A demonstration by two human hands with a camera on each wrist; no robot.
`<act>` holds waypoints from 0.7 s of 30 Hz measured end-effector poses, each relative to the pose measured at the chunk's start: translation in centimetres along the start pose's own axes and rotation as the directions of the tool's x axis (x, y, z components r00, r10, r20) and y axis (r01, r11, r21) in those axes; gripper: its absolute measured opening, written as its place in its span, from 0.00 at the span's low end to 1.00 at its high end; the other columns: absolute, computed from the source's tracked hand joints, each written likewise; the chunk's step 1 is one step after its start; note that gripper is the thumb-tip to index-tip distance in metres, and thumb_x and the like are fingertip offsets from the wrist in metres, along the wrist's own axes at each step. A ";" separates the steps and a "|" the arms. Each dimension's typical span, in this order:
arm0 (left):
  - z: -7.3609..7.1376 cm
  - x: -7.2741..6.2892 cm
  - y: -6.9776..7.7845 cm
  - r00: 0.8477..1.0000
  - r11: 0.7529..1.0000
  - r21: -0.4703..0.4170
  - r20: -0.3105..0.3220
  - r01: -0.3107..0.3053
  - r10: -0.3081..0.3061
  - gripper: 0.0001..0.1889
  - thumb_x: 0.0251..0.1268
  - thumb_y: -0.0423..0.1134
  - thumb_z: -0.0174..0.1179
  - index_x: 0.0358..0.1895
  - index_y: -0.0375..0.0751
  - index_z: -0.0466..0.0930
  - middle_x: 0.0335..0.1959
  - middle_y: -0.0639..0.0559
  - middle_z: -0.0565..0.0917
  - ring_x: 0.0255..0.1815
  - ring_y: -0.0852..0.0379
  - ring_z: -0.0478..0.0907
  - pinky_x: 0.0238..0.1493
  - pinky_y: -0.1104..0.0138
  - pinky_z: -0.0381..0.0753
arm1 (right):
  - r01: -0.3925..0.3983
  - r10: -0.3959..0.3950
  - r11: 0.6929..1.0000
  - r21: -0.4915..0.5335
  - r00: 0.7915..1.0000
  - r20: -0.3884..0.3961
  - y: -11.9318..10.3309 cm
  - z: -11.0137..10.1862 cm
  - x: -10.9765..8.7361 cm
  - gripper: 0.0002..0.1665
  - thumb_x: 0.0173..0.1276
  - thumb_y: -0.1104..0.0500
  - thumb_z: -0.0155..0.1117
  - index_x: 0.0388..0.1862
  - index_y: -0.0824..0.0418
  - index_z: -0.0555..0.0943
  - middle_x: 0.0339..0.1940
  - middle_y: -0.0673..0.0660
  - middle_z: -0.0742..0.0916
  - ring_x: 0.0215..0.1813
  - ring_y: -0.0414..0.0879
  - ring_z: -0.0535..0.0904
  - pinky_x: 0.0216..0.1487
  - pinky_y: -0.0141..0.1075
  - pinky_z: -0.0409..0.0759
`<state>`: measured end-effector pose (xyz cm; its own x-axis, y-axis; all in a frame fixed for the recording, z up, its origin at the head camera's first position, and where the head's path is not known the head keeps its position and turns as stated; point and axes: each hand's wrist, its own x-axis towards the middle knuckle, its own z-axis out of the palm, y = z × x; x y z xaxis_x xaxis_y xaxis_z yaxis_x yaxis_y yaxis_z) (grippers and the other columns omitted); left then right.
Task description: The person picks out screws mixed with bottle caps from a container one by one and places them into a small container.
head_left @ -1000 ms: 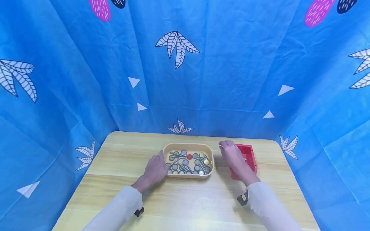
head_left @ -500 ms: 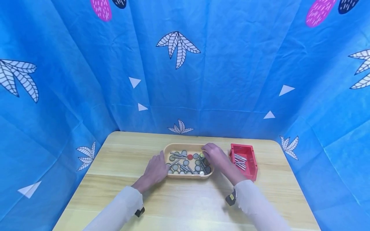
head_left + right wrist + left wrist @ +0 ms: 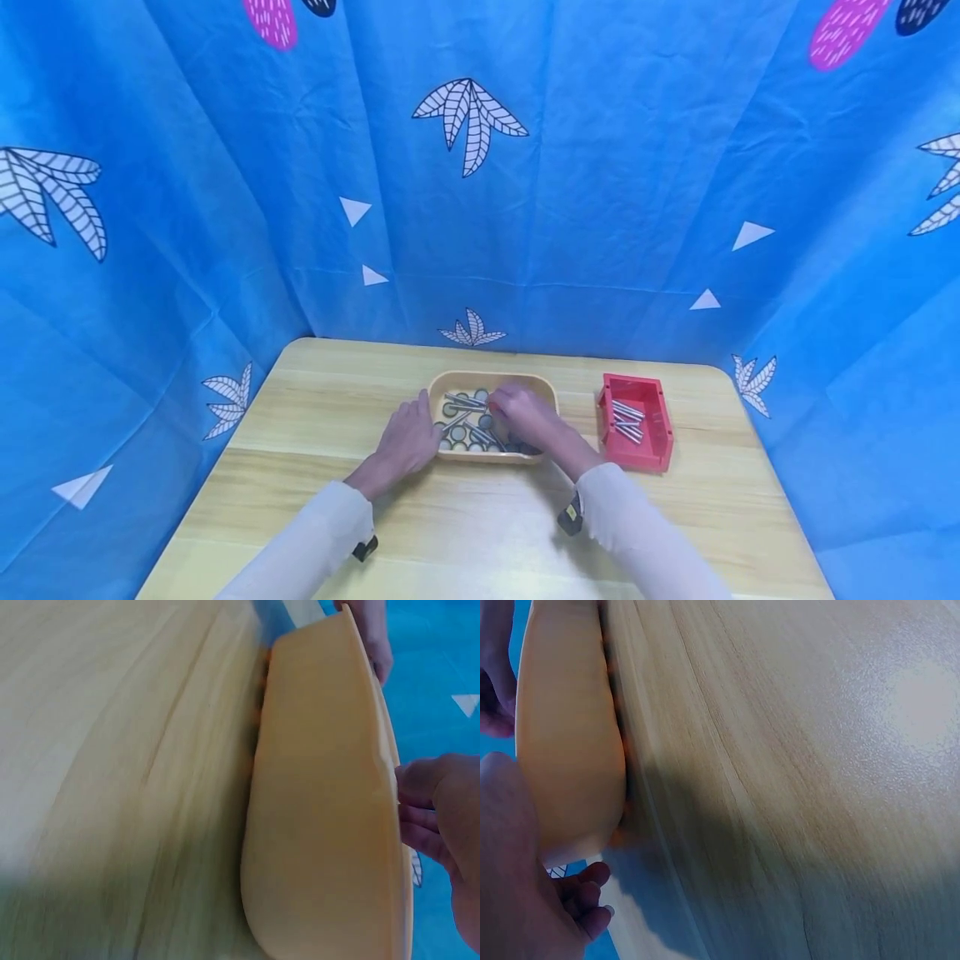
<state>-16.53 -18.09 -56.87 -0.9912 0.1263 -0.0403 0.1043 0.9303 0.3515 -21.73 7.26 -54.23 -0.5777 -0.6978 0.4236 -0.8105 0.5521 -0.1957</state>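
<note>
The shallow tan tray (image 3: 450, 379) holds silver metal rods (image 3: 463, 403) and round discs like bottle caps (image 3: 459, 433). My left hand (image 3: 407, 435) grips the tray's left end, with its thumb at the rim and its other fingers curled outside in the left wrist view. My right hand (image 3: 525, 414) reaches over the front rim into the middle of the tray, fingertips down among the pieces beside a red cap (image 3: 492, 406). In the right wrist view its fingers (image 3: 421, 817) are bent behind the tray wall; I cannot tell whether they pinch anything.
A red open-fronted bin (image 3: 660, 429) stands to the right of the tray, with several metal rods (image 3: 627, 421) lying in it. Both stand toward the back of a wooden table (image 3: 480, 517). A blue patterned cloth (image 3: 600, 208) hangs behind and at both sides.
My right hand has moved left, from beside the red bin over the tray's right end to its middle, leaving the bin uncovered. My left hand stays at the tray's left end.
</note>
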 end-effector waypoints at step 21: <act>-0.2 0.1 0.2 1.000 1.000 -0.002 -0.011 0.007 -0.007 0.40 0.74 0.46 0.51 0.79 0.23 0.51 0.58 0.29 0.80 0.58 0.35 0.77 0.65 0.45 0.77 | -0.129 0.096 0.988 0.079 0.938 0.334 -1.7 2.7 3.6 0.08 0.76 0.57 0.64 0.47 0.55 0.88 0.44 0.49 0.89 0.45 0.41 0.84 0.49 0.31 0.85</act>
<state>-16.63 -17.96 -56.58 -0.9927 0.1158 -0.0325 0.0970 0.9307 0.3528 -22.69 2.57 -54.80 -0.6517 -0.7540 0.0826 -0.7342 0.5997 -0.3182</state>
